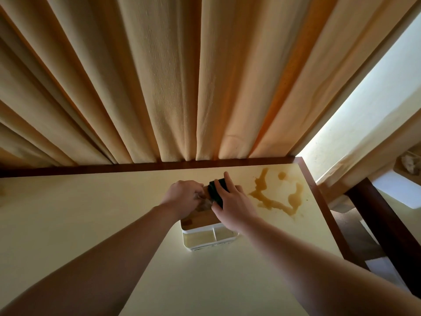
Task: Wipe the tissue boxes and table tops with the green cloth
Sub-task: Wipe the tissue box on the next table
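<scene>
Cream pleated curtains (177, 87) hang along the far side before me; to my right, a bright window strip (369, 115), with a dark wooden post (382, 224) standing near it.

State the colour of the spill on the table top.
Amber-brown: the spill lies right of the tissue box, clearest in the head view.
</scene>
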Tool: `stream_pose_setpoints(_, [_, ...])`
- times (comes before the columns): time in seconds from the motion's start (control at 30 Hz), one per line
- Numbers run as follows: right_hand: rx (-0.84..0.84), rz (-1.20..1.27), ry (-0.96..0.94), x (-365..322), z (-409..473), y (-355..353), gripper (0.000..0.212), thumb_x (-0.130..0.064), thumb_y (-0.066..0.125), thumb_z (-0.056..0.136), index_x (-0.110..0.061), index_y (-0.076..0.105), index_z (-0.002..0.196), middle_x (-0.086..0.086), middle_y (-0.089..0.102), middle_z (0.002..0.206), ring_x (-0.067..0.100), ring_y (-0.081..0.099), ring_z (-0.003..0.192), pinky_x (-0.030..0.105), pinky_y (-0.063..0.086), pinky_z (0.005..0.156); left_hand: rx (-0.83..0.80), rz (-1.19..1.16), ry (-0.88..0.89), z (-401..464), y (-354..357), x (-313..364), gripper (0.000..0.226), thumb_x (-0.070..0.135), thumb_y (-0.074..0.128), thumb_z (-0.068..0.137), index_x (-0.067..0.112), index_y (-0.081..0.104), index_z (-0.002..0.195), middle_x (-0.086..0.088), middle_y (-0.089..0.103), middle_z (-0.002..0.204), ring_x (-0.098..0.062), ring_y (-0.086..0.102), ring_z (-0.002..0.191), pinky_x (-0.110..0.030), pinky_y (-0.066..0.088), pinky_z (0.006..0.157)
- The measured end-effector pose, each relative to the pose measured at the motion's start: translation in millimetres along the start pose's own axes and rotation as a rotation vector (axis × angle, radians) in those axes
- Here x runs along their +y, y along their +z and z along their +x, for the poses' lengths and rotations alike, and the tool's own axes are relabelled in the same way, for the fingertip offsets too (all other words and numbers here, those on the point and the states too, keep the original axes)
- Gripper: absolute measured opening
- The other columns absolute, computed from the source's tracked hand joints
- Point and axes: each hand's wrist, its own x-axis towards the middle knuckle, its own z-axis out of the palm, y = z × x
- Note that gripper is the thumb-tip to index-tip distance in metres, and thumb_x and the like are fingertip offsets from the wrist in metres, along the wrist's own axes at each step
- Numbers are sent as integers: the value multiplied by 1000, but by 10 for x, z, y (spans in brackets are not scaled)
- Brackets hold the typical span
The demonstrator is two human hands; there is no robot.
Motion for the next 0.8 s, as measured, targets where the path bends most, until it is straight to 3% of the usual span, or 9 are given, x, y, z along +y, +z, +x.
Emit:
stream_pose_setpoints(0.13, [-38, -29, -40, 29, 1, -17, 67, -51, 34, 105, -34, 9, 165, 0, -4, 174, 34, 34, 142, 43, 45, 111, 7, 10, -11, 4, -11, 29, 17, 20, 67, 91, 33, 77, 93, 7, 74, 113, -21, 65, 102, -39, 58, 86])
stream_pose_setpoints(0.37, [-95, -26, -44, 96, -497, 67, 65, -51, 27, 109, -32, 1, 166, -6, -19, 171, 26, 41, 128, 38, 50, 102, 9, -19, -18, 15, -9, 11, 7, 33, 78, 88, 34, 75, 82, 7, 74, 120, -17, 66, 108, -34, 56, 89])
stream_pose_setpoints(0.47, [-80, -56, -21, 54, -409, 58, 66, -50, 27, 109, -29, 2, 166, 0, -16, 172, 29, 42, 129, 40, 51, 103, 10, -40, -31, 15, -10, 5, 4, 29, 79, 87, 31, 78, 84, 9, 71, 127, -15, 65, 113, -30, 54, 90])
stream_pose_setpoints(0.67, [-59, -61, -32, 11, -17, -40, 64, -47, 29, 110, -29, 5, 166, 5, -8, 174, 35, 41, 136, 43, 48, 108, -14, -15, -52, 28, -44, 55, 9, 22, 76, 89, 30, 77, 85, 7, 74, 113, -18, 65, 103, -38, 58, 88])
stream_pose_setpoints(0.8, [-66, -50, -28, 47, -134, -16, 64, -47, 30, 109, -29, 7, 166, 4, -10, 174, 32, 43, 134, 42, 49, 107, -22, -24, -60, 35, -63, 56, 8, 25, 78, 87, 31, 77, 82, 9, 73, 118, -16, 65, 109, -37, 57, 89])
